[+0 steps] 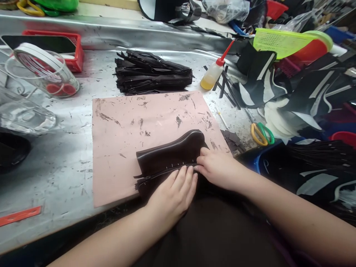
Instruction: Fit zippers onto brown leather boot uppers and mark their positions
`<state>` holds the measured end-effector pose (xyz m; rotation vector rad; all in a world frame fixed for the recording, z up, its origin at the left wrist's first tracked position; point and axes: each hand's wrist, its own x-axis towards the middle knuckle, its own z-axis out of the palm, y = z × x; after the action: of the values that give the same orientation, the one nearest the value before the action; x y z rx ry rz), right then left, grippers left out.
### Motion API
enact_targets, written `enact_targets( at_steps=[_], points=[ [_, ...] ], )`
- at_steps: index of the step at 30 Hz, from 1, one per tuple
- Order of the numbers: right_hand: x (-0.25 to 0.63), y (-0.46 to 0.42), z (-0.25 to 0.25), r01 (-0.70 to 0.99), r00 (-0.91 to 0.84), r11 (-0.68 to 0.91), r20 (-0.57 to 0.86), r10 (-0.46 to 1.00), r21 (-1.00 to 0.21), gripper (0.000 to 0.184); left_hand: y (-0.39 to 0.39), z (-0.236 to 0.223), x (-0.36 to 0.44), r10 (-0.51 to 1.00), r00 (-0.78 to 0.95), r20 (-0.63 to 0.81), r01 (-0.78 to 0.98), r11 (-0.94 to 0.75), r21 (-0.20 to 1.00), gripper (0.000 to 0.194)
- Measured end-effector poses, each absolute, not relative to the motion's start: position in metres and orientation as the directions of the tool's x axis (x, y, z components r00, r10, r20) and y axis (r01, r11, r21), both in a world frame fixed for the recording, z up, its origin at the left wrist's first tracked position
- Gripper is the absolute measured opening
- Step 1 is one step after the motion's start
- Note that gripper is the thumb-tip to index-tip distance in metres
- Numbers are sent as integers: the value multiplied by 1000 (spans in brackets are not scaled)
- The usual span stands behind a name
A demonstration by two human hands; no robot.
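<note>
A dark brown leather boot upper [172,150] lies on a pink cutting mat [155,118] near the table's front edge. Along it runs a dark zipper [158,172], beside a row of short pale marks on the leather. My left hand [175,189] rests flat over the zipper side, its fingers stretched out together with the tips at the zipper line. At the right end my right hand [214,163] is closed, with thumb and fingers pinching the upper at its zipper edge. Part of the upper hides under my hands.
Behind the mat sits a stack of dark zippers [154,74]. A red-tipped glue bottle [213,74], scissors [261,134] and cut leather pieces [258,74] are at the right. Glass jars [62,83], a red basket [79,55] and an orange strip [20,216] are at the left.
</note>
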<state>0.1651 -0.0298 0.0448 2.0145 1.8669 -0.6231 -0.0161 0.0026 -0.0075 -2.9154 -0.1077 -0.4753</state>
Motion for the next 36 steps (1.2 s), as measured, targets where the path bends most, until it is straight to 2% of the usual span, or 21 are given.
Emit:
enact_targets(
  at_steps=[3, 6, 9, 15, 18, 19, 21, 23, 25, 29, 33, 36],
  points=[
    [166, -31, 46, 996, 25, -67, -521, 853, -62, 31, 4, -12, -14, 62, 942, 331, 111, -985, -131, 41],
    [169, -32, 48, 989, 18, -93, -530, 848, -116, 31, 5, -14, -18, 69, 947, 313, 103, -990, -95, 43],
    [169, -30, 48, 986, 41, -123, -543, 838, -114, 32, 6, -15, -20, 60, 959, 277, 84, -994, -76, 44],
    [164, -35, 46, 997, 65, -77, -483, 873, -5, 32, 5, -12, -12, 30, 968, 249, 71, -985, -159, 39],
    [171, -45, 46, 982, 177, -187, -414, 893, 18, 33, 3, -8, -5, 53, 967, 250, 101, -977, -186, 35],
    [175, -49, 46, 969, 217, -246, -403, 889, -21, 29, 2, -8, -3, 58, 966, 251, 111, -973, -201, 34],
    [186, -57, 45, 919, 245, -345, -407, 880, -192, 23, 0, -7, 1, 55, 966, 254, 115, -967, -228, 31],
    [195, -62, 41, 836, 219, -385, -406, 887, -391, 21, -2, -9, 3, 48, 964, 263, 112, -965, -237, 29],
    [200, -65, 37, 774, 209, -394, -386, 898, -496, 19, -2, -10, 4, 46, 959, 280, 113, -967, -228, 30],
    [203, -67, 31, 748, 230, -406, -368, 901, -525, 16, 1, -10, 3, 45, 965, 260, 102, -972, -211, 38],
    [205, -69, 30, 723, 164, -372, -378, 911, -582, 17, 4, -7, 5, 53, 965, 257, 108, -973, -204, 39],
    [207, -70, 29, 730, 176, -360, -350, 920, -581, 17, 5, -6, 6, 56, 969, 241, 110, -970, -216, 39]
  ],
)
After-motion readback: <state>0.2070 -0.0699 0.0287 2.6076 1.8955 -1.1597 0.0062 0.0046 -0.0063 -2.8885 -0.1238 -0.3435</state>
